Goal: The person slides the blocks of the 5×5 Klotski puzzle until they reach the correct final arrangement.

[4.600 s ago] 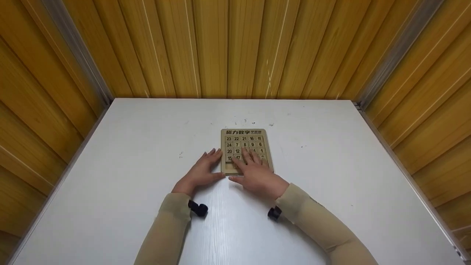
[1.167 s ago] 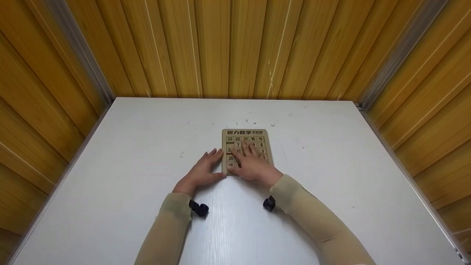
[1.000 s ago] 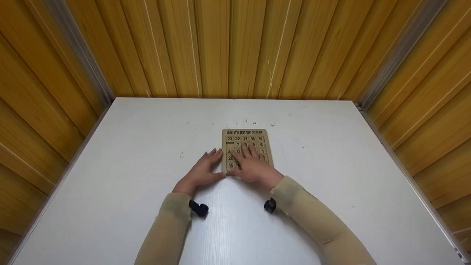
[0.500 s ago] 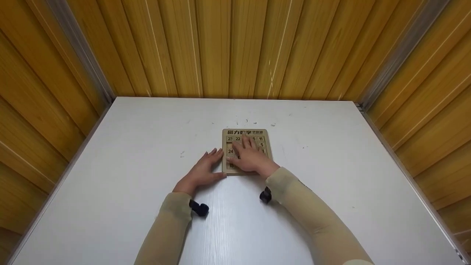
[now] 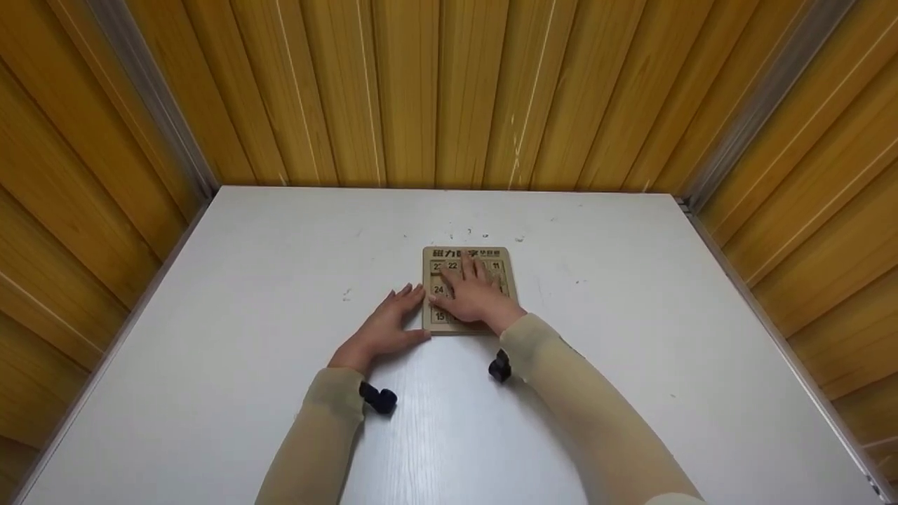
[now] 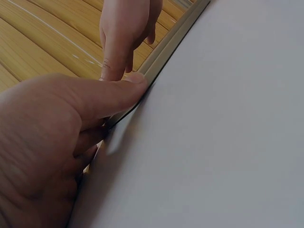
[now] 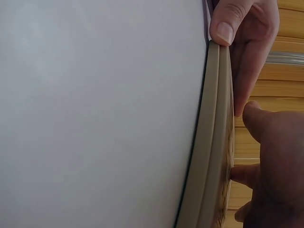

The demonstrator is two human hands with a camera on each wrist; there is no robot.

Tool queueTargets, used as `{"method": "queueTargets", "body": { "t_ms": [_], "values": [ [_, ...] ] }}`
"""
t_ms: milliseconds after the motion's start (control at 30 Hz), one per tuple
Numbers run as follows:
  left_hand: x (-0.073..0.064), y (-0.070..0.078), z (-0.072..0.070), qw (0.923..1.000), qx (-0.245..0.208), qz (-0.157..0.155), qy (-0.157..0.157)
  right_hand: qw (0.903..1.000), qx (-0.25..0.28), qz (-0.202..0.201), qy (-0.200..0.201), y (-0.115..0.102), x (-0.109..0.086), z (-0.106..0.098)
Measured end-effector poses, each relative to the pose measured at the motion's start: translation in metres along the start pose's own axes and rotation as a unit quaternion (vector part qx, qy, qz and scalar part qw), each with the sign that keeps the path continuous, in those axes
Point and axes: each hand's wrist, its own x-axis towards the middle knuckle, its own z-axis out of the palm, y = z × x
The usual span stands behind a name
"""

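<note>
A tan sliding number puzzle (image 5: 449, 330) lies flat on the white table, a printed title across its far end. My left hand (image 5: 382, 326) holds its near left corner, thumb on the near edge and fingers along the left side; the right wrist view shows that thumb (image 7: 225, 23) pressed on the corner. Over the tiles, my right hand (image 5: 477, 301) spreads its fingers, and fingertips touch the upper rows around tile 23 (image 5: 436, 266). A vacant slot shows between 23 and tile 24 (image 5: 438, 290) in the left column. The right hand hides most middle tiles.
The white table (image 5: 245, 280) has small scuff marks beyond the puzzle. Yellow wood-patterned panels (image 5: 407, 91) stand behind it and at both sides. Black wrist cameras (image 5: 379, 398) sit on both sleeved wrists.
The left column's lower tiles have slid toward me, moving the vacant slot from the near left corner to below 23. My right hand has shifted farther up the puzzle; the left hand stays put.
</note>
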Motion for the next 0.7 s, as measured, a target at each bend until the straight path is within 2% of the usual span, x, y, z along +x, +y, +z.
{"method": "queueTargets", "body": {
  "t_ms": [233, 500, 700],
  "values": [
    [-0.001, 0.002, 0.000, 0.9999, -0.005, -0.015, -0.004, 0.9998, -0.022, 0.002, -0.002, -0.002, -0.010, 0.003],
    [0.000, 0.001, 0.000, 1.0000, 0.004, 0.000, -0.003, 0.9996, -0.026, -0.011, 0.004, -0.003, -0.021, 0.006],
    [0.001, 0.000, 0.001, 1.0000, -0.004, -0.001, -0.001, 0.9997, -0.018, -0.003, 0.014, 0.001, -0.020, 0.005]
  ]
}}
